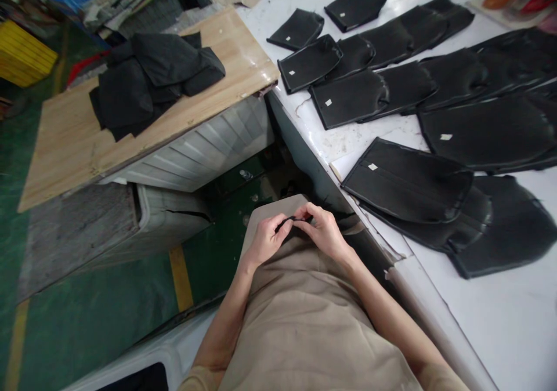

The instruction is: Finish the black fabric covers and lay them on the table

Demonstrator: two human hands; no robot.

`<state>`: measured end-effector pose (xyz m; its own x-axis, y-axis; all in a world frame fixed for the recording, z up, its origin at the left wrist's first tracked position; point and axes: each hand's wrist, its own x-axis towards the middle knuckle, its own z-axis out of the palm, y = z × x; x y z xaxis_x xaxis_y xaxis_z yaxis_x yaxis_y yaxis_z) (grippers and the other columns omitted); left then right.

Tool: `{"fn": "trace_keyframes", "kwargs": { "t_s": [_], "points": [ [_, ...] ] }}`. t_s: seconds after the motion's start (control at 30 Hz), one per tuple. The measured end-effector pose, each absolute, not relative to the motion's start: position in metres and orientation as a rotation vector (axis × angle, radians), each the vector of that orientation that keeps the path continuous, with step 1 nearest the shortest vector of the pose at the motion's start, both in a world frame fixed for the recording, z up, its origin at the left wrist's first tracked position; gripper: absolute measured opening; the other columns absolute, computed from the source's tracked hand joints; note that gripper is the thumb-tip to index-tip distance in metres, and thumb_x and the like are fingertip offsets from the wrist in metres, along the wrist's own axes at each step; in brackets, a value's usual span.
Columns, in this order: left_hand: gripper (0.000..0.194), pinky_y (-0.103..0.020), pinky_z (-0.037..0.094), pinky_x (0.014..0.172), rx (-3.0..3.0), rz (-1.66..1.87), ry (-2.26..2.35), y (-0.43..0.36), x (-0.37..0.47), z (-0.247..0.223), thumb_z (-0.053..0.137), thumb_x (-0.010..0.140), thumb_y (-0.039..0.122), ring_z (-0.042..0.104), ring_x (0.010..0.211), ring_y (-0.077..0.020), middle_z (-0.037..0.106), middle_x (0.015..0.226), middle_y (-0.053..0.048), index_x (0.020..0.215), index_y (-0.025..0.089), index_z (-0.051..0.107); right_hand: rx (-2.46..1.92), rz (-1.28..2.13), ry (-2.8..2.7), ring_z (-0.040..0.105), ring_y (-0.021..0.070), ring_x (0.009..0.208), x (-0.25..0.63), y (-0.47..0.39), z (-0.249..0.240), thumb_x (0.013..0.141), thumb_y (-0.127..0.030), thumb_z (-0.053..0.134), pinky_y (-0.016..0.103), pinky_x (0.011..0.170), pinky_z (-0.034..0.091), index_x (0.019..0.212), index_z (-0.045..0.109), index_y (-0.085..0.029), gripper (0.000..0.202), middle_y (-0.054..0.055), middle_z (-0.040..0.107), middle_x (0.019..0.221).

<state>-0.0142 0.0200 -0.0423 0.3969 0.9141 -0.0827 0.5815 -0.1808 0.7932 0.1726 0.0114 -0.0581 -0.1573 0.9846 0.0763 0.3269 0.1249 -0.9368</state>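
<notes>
Black strip (pixel 297 220): I am pinching this thin dark piece between both hands, above my lap and just beside the tabletop edge; what it is exactly, I cannot tell.
Left hand (pixel 265 241): I am closing its fingertips on the strip's left end.
Right hand (pixel 322 230): I am gripping the strip's right end, fingers curled.
Tabletop (pixel 500 315): white, lying to my right, carrying overlapping black fabric panels (pixel 407 179), several bearing small white tags.
Wooden board (pixel 73 141): sitting well apart on my left, carrying a pile of dark cloth (pixel 152 78).
</notes>
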Motion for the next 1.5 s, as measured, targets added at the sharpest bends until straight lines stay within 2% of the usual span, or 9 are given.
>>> {"fn": "trace_keyframes", "kwargs": {
  "t_s": [0.23,0.57,0.67,0.77,0.8,0.97,1.17,1.33,1.5],
  "points": [
    [0.038,-0.025,0.033,0.059,1.801,0.556,1.303,0.02,-0.021,-0.04,0.042,0.101,0.041,0.043,0.061,-0.0119,0.042,0.064,0.003,0.071,0.019,0.05,-1.168,1.084,-1.741,0.059,0.0167,0.082,0.183,0.02,-0.049,0.087,-0.016,0.068,0.028,0.074,0.048,0.094,0.062,-0.022,0.011,0.001,0.06,0.089],
    [0.035,-0.026,0.031,0.059,1.803,0.502,1.238,0.023,-0.022,-0.035,0.04,0.101,0.036,0.041,0.062,-0.0116,0.041,0.065,0.003,0.07,0.02,0.042,-1.221,1.174,-1.391,0.061,0.0153,0.071,0.171,0.018,-0.063,0.084,-0.018,0.071,0.028,0.069,0.05,0.09,0.068,-0.02,0.008,-0.002,0.064,0.075],
    [0.036,-0.026,0.03,0.059,1.73,0.545,1.226,0.023,-0.024,-0.037,0.04,0.101,0.036,0.039,0.062,-0.0114,0.038,0.065,0.003,0.07,0.02,0.041,-1.163,1.19,-1.341,0.063,0.0162,0.078,0.171,0.021,-0.063,0.084,-0.022,0.073,0.029,0.071,0.052,0.095,0.067,-0.022,0.013,0.002,0.064,0.09],
    [0.037,-0.026,0.029,0.058,1.615,0.63,1.237,0.023,-0.031,-0.039,0.042,0.1,0.038,0.035,0.061,-0.0114,0.033,0.064,0.003,0.068,0.02,0.036,-1.103,1.17,-1.333,0.062,0.0215,0.104,0.177,0.026,-0.059,0.084,-0.028,0.074,0.028,0.074,0.054,0.096,0.068,-0.022,0.015,0.007,0.061,0.114],
    [0.038,-0.027,0.028,0.058,1.573,0.666,1.246,0.023,-0.033,-0.039,0.044,0.1,0.038,0.033,0.061,-0.0116,0.032,0.064,0.003,0.067,0.02,0.036,-1.109,1.162,-1.327,0.061,0.0223,0.107,0.181,0.028,-0.057,0.085,-0.03,0.072,0.028,0.073,0.053,0.096,0.068,-0.022,0.014,0.008,0.061,0.116],
    [0.043,-0.028,0.026,0.057,1.368,0.854,1.296,0.023,-0.042,-0.043,0.05,0.096,0.043,0.028,0.06,-0.0121,0.026,0.065,0.003,0.064,0.02,0.032,-1.279,1.101,-1.429,0.064,0.0184,0.084,0.197,0.032,-0.057,0.094,-0.03,0.061,0.03,0.078,0.049,0.096,0.069,-0.021,0.012,0.003,0.069,0.09],
    [0.044,-0.027,0.027,0.055,1.207,0.913,1.317,0.022,-0.045,-0.043,0.058,0.09,0.045,0.03,0.058,-0.0117,0.03,0.062,0.003,0.061,0.02,0.038,-1.328,1.113,-1.44,0.064,0.0195,0.083,0.205,0.025,-0.065,0.091,-0.037,0.064,0.029,0.075,0.047,0.094,0.069,-0.019,0.018,0.003,0.071,0.089],
    [0.042,-0.025,0.031,0.053,0.992,0.994,1.365,0.018,-0.043,-0.038,0.066,0.083,0.047,0.035,0.055,-0.0111,0.038,0.059,0.004,0.058,0.019,0.045,-1.366,1.219,-1.373,0.049,0.0136,0.06,0.205,0.024,-0.072,0.083,-0.047,0.07,0.025,0.058,0.036,0.064,0.061,-0.018,0.036,-0.002,0.055,0.06],
    [0.035,-0.024,0.041,0.058,0.911,1.055,1.406,0.016,-0.039,-0.036,0.069,0.081,0.047,0.046,0.06,-0.0122,0.051,0.064,0.003,0.064,0.019,0.055,-1.348,1.54,-0.999,0.037,0.0096,0.051,0.196,0.025,-0.079,0.075,-0.057,0.073,0.024,0.051,0.026,0.059,0.054,-0.019,0.046,-0.005,0.046,0.053]
  ]
}}
